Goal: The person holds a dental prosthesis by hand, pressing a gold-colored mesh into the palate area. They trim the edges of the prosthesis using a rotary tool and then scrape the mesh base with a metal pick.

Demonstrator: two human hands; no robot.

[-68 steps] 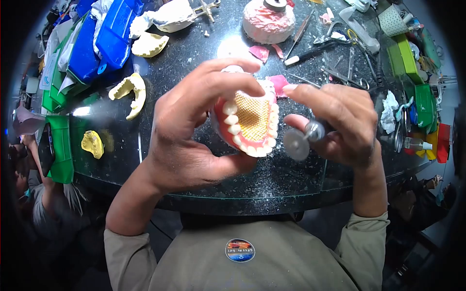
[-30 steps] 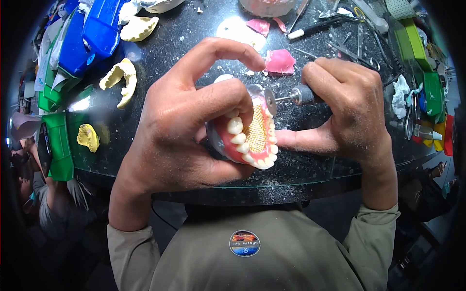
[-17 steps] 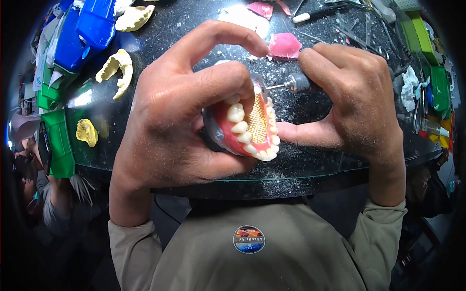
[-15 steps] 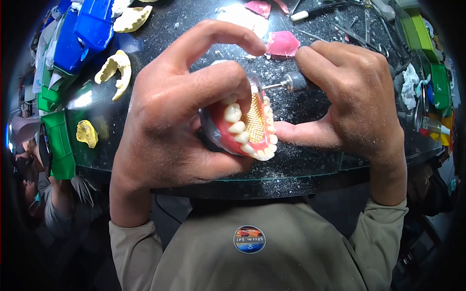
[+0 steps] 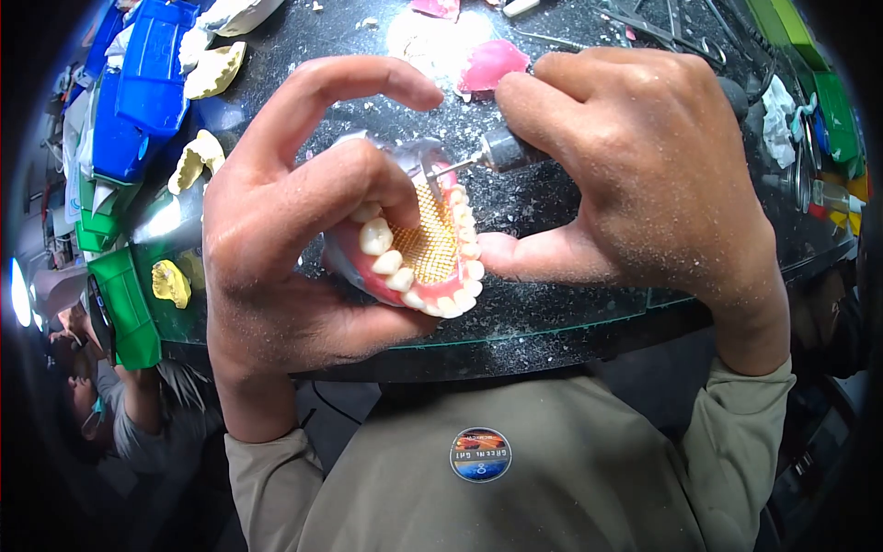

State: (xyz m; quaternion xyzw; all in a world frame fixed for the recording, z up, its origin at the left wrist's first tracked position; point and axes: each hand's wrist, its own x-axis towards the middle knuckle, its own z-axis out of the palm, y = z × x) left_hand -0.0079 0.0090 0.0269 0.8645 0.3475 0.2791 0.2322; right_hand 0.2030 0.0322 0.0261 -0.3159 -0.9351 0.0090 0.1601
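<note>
My left hand grips an upper denture with pink gum, white teeth and a gold mesh across its palate. Its thumb is under the front teeth, a bent finger presses on the mesh, and the index finger arches free above. In my right hand is a rotary handpiece, pointing left. The thin metal bur reaches the denture's back edge, beside the clear plastic at the rear. My right thumb rests against the outer side of the teeth.
Pink pieces and white dust lie behind the hands on the dark glass table. Yellowish plaster casts and blue trays stand at left, a green tray nearer. Metal tools lie at back right. Another person sits at lower left.
Both hands, the denture and the handpiece have shifted left in view. The denture is tipped so more of the gold mesh shows. Both grips are kept.
</note>
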